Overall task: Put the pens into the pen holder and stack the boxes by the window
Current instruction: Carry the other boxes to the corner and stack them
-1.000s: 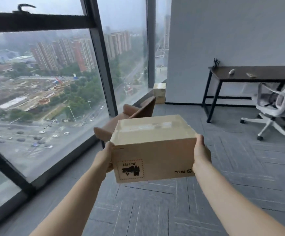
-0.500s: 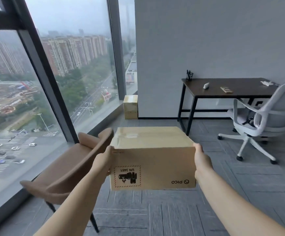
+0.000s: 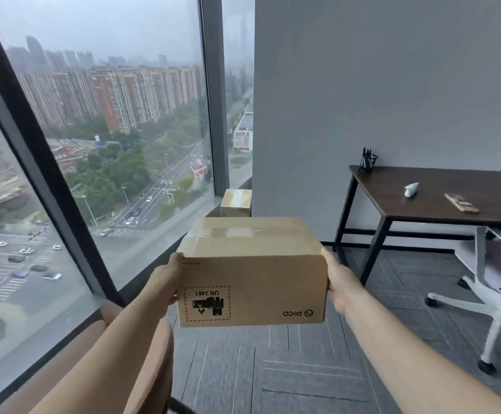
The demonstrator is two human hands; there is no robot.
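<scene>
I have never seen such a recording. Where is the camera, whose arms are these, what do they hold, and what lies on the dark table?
There is no machine: a person wears one camera on the head, looking forward and down, so you see their own arms. The left hand and the right hand hold a cardboard box by its sides, off the floor. Ahead, another box stands by the window. On the dark table are a pen holder with pens, a small white object and a flat brown thing.
</scene>
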